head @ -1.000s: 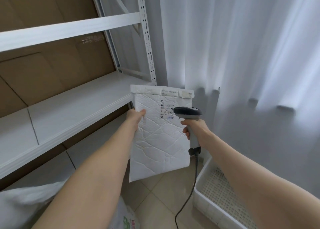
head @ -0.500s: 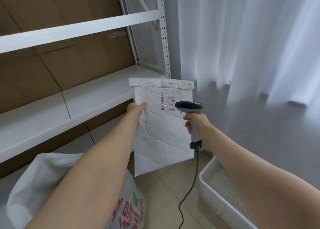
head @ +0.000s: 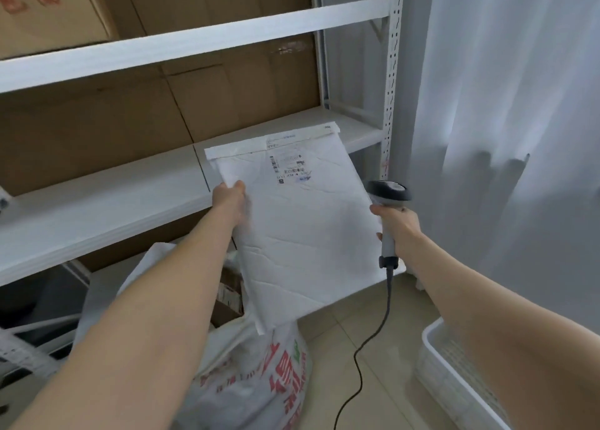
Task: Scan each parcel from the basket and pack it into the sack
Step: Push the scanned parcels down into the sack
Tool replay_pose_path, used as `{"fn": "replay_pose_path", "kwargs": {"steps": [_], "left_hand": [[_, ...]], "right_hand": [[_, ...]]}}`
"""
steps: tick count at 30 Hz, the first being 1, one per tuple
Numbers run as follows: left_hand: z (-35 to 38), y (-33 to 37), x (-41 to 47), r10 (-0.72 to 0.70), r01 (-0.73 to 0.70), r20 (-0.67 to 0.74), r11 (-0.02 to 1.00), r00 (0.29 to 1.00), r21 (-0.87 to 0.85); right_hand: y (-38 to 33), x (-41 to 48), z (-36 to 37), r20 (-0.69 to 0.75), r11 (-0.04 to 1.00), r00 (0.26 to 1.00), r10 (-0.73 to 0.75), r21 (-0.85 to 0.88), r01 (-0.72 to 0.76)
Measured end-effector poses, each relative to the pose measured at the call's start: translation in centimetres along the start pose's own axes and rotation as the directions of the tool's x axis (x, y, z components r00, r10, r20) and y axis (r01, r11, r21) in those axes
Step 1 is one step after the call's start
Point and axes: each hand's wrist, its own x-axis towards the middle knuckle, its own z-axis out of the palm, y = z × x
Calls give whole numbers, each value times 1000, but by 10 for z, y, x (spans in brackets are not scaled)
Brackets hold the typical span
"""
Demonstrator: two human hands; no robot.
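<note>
My left hand (head: 230, 200) grips the left edge of a white padded mailer parcel (head: 308, 234), label side towards me. The parcel hangs tilted, its lower corner just above the open mouth of a white sack (head: 246, 371) with red print on the floor. A brown box shows inside the sack. My right hand (head: 397, 223) grips a grey corded barcode scanner (head: 388, 195) to the right of the parcel. The white plastic basket (head: 431, 358) stands on the floor at the lower right, partly behind my right forearm.
A white metal shelving rack (head: 181, 43) with brown cardboard behind it fills the left and centre. Its perforated upright (head: 391, 82) stands beside the parcel. White curtains (head: 506, 104) hang on the right. The scanner's cable (head: 367, 348) trails over the tiled floor.
The parcel has swung left and down towards the sack and tilted. The scanner is now off to its right, no longer aimed at the label, and the red scan light is gone. The view has turned left.
</note>
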Motion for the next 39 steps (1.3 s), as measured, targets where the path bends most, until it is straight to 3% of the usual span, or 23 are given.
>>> {"fn": "replay_pose_path", "kwargs": {"steps": [6,9,13,17,19,23,24,27,29,32,35,39], "left_hand": [[-107,-36,71,-239,253,-140,963,961,96],[-153,-58,100,-277,298,-111,901,955,316],[-203,-107,128,-362,326,-49,762,931,560],[-226,-155,128,-466,295,47,633,884,716],[-231,-172,126,-569,313,131,614,812,725],[-235,-194,127,-778,486,315,598,544,637],[-235,-197,129,-776,455,339,600,532,657],[-238,-204,138,-686,229,407,638,603,736],[-237,-207,144,-657,182,459,669,597,721],[-232,-210,148,-641,109,494,667,587,737],[-229,-222,150,-678,53,479,605,557,794],[-234,-246,147,-700,-33,372,447,610,894]], "right_hand": [[24,-10,103,121,981,986,110,-171,-89],[42,-21,159,188,949,959,213,-274,-157],[77,-21,219,201,885,952,231,-450,-120],[89,-22,244,135,827,954,267,-540,-155],[92,-22,260,123,793,952,280,-588,-157],[103,-24,298,125,708,963,241,-701,-86],[110,-23,308,118,710,972,202,-702,-62],[135,-22,329,68,799,995,71,-601,-16],[148,-18,340,6,826,1000,8,-564,-3],[167,-5,348,-49,818,997,60,-570,-78],[187,4,352,-41,775,988,146,-616,-140],[199,11,357,-48,784,978,203,-591,-192]]}}
